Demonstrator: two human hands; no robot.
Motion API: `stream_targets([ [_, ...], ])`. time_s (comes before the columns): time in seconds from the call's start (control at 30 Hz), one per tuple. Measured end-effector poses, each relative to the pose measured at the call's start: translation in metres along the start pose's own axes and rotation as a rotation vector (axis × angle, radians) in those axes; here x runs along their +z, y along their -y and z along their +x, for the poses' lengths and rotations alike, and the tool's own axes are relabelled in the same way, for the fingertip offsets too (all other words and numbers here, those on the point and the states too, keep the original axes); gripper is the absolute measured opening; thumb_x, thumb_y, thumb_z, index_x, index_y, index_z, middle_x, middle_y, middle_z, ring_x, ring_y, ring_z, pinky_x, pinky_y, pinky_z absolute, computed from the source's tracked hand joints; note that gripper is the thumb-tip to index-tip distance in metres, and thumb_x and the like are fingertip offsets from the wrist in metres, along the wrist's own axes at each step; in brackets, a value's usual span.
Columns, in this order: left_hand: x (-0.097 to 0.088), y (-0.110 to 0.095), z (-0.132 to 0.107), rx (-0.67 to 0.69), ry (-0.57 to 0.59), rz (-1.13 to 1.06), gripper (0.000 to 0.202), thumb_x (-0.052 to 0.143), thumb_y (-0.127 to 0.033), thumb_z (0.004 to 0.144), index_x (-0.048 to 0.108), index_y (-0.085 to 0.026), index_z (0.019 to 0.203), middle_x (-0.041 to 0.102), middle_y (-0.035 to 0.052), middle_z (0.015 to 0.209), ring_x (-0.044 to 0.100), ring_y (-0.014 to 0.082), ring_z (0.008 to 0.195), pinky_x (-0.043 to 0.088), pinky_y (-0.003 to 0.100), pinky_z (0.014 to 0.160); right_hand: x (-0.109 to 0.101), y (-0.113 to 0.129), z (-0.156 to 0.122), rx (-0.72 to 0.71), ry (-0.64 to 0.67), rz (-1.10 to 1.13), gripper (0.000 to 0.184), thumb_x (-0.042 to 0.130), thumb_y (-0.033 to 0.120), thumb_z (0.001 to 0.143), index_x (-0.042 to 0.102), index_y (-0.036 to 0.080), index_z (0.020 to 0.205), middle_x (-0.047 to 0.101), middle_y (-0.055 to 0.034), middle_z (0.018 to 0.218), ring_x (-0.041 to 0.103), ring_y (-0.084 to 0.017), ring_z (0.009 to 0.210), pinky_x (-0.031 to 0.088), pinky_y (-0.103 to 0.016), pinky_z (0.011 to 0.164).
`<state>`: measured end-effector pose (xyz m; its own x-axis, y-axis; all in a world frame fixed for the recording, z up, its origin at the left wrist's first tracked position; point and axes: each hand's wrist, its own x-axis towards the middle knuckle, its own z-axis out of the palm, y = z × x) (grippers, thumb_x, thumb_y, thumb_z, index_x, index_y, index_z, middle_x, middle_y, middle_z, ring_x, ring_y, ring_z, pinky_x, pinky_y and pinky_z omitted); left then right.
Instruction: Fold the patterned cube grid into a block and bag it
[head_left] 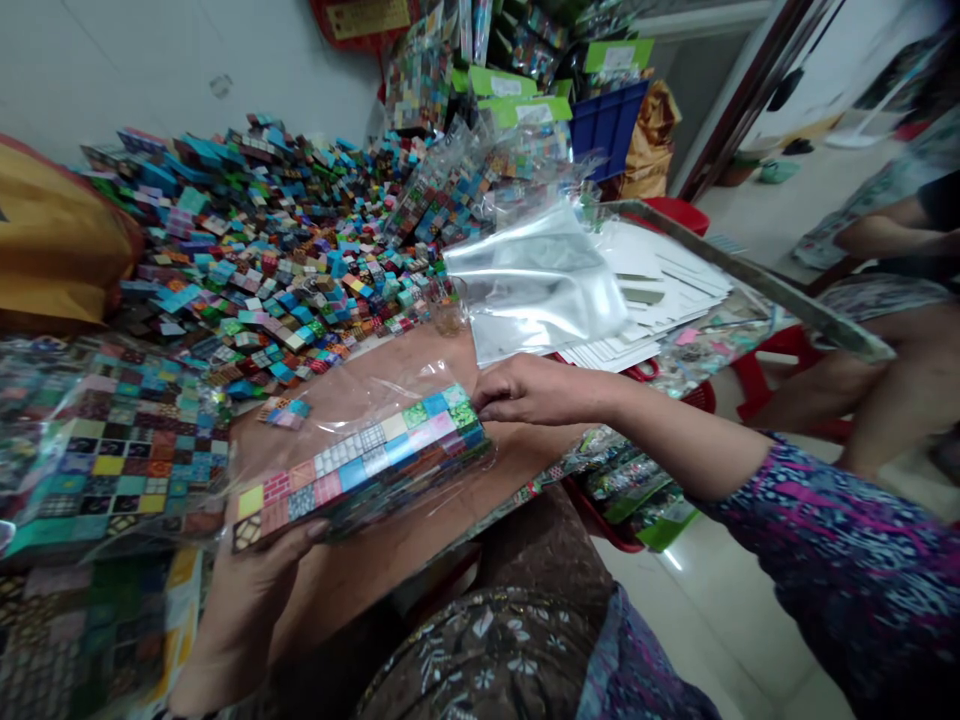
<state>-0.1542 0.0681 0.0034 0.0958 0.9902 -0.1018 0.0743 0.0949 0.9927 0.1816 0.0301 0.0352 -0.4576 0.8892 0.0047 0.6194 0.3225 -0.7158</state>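
Note:
A clear plastic bag (300,455) holds a long block of small patterned cubes (364,455), tilted over the brown board (420,560). My left hand (259,575) grips its near left end, thumb along the lower edge and the other fingers hidden beneath. At the far right end, my right hand (517,390) has curled fingers closed at the bag's edge; exactly what they pinch is partly hidden. Just behind my right hand lies a stack of flat clear bags (540,285). A few loose cubes (285,412) rest beside the held bag.
A large heap of loose cubes (292,270) lies against the wall. Packed cubes (120,460) stand at left, near a yellow sack (60,235). White cards (660,290) and a long strip (765,280) lie at right. Another person's legs (862,370) are beyond.

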Motion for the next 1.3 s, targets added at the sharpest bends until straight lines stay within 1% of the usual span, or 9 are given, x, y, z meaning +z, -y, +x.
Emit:
stream_targets([
  [0.2, -0.001, 0.003, 0.004, 0.024, 0.022, -0.053, 0.059, 0.090, -0.017, 0.049, 0.067, -0.026, 0.103, 0.074, -0.0016, 0.102, 0.065, 0.0277, 0.111, 0.055, 0.037, 0.100, 0.002, 0.004, 0.001, 0.010, -0.052, -0.038, 0.011, 0.057, 0.010, 0.090, 0.065, 0.017, 0.095, 0.071, -0.0041, 0.095, 0.062, -0.015, 0.086, 0.044, -0.027, 0.076],
  [0.37, -0.002, 0.005, 0.007, 0.030, -0.006, -0.039, 0.064, 0.090, -0.014, 0.043, 0.068, -0.022, 0.103, 0.074, 0.0013, 0.105, 0.068, 0.0258, 0.105, 0.058, 0.031, 0.090, 0.008, 0.003, -0.001, -0.006, -0.084, -0.255, 0.014, 0.048, 0.019, 0.096, 0.060, 0.018, 0.089, 0.065, -0.0038, 0.085, 0.055, -0.015, 0.074, 0.036, -0.028, 0.066],
  [0.5, -0.003, 0.005, 0.005, 0.004, -0.002, -0.074, 0.063, 0.090, -0.014, 0.044, 0.068, -0.023, 0.103, 0.074, 0.0005, 0.107, 0.068, 0.0267, 0.106, 0.058, 0.033, 0.092, 0.014, 0.006, -0.005, -0.003, -0.140, -0.390, 0.017, 0.045, 0.024, 0.096, 0.052, 0.020, 0.082, 0.056, -0.0011, 0.073, 0.044, -0.012, 0.064, 0.028, -0.029, 0.061],
  [0.67, -0.003, 0.008, 0.007, 0.032, -0.006, -0.082, 0.063, 0.088, -0.012, 0.045, 0.068, -0.025, 0.102, 0.073, -0.0006, 0.106, 0.066, 0.0254, 0.105, 0.056, 0.033, 0.095, 0.019, 0.016, -0.008, 0.100, -0.220, -0.416, 0.013, 0.047, 0.022, 0.091, 0.050, 0.019, 0.078, 0.053, 0.0005, 0.068, 0.038, -0.010, 0.059, 0.021, -0.030, 0.057],
  [0.8, 0.000, 0.007, 0.007, 0.075, -0.001, -0.131, 0.063, 0.086, -0.007, 0.043, 0.066, -0.024, 0.100, 0.072, -0.0021, 0.098, 0.066, 0.0204, 0.096, 0.057, 0.026, 0.086, 0.019, 0.021, -0.009, 0.119, -0.234, -0.441, 0.012, 0.049, 0.022, 0.090, 0.053, 0.019, 0.079, 0.056, 0.0000, 0.070, 0.038, -0.010, 0.059, 0.020, -0.031, 0.057],
  [1.0, 0.001, -0.005, -0.001, 0.053, -0.014, -0.065, 0.051, 0.086, -0.016, 0.061, 0.064, -0.027, 0.105, 0.069, -0.0058, 0.093, 0.064, 0.0114, 0.087, 0.054, 0.016, 0.081, 0.018, 0.027, -0.009, 0.082, -0.198, -0.418, 0.018, 0.053, 0.015, 0.090, 0.051, 0.019, 0.073, 0.060, -0.0028, 0.075, 0.046, -0.013, 0.066, 0.030, -0.031, 0.062],
  [1.13, 0.000, -0.004, 0.000, 0.032, -0.085, -0.044, 0.056, 0.089, -0.020, 0.053, 0.063, -0.027, 0.102, 0.068, -0.0056, 0.090, 0.064, 0.0141, 0.083, 0.054, 0.019, 0.079, 0.020, 0.027, -0.009, 0.065, -0.176, -0.419, 0.022, 0.055, 0.012, 0.089, 0.047, 0.020, 0.070, 0.061, -0.0036, 0.078, 0.049, -0.014, 0.070, 0.034, -0.030, 0.065],
  [1.2, 0.001, -0.004, 0.001, 0.038, -0.063, -0.034, 0.059, 0.091, -0.023, 0.051, 0.063, -0.027, 0.103, 0.068, -0.0050, 0.091, 0.064, 0.0157, 0.086, 0.054, 0.021, 0.082, 0.021, 0.025, -0.009, 0.065, -0.176, -0.423, 0.022, 0.055, 0.012, 0.090, 0.047, 0.020, 0.070, 0.061, -0.0038, 0.078, 0.049, -0.014, 0.070, 0.034, -0.030, 0.066],
  [1.3, -0.002, -0.010, 0.002, 0.171, -0.010, -0.049, 0.071, 0.092, -0.036, 0.048, 0.059, -0.030, 0.111, 0.069, -0.0016, 0.109, 0.062, 0.0232, 0.108, 0.052, 0.030, 0.095, 0.024, 0.021, -0.009, 0.035, -0.202, -0.419, 0.022, 0.052, 0.011, 0.089, 0.048, 0.020, 0.070, 0.061, -0.0038, 0.078, 0.049, -0.015, 0.072, 0.034, -0.030, 0.067],
])
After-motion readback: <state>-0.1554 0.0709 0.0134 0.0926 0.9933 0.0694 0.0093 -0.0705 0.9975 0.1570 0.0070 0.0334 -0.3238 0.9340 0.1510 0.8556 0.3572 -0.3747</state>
